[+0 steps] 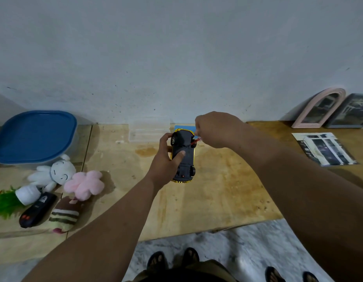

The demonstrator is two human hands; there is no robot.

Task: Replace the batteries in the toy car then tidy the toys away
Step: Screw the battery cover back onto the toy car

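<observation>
Two hands on an upturned toy car above a plywood table

Two bare hands meet over the toy car (183, 157), which is held upside down above the middle of the plywood table (217, 190), its dark grey underside up and its yellow body showing only at the edges. The left hand (166, 161) is clamped around the car's left flank, thumb pressed flat on the chassis. The right hand (215, 129) is curled closed around a red-handled tool (195, 141) whose tip meets the underside near the far wheels; the tool is too small to name for sure.

No brand or lettering on the car can be read. A black remote control (37, 209), well to the car's left, carries a pale logo and red buttons, the print too blurred to make out. Beside it lie a white plush (54, 174), a pink plush (85, 184), a striped plush (64, 216) and a small green plastic plant (8, 202) in a white pot. Further left and back sits a clear tub with a blue lid (34, 135).

Just beyond the car, against the wall, stands a clear plastic box (149, 131), a blue card (182, 127) beside it. Well to the car's right lie a printed leaflet (325, 149), its text illegible, and two framed pictures (323, 108) leaning on the pale, speckled wall (176, 58). The tabletop is stained and scuffed; below its near edge is grey mottled floor (227, 241) and sandalled feet (172, 259).
</observation>
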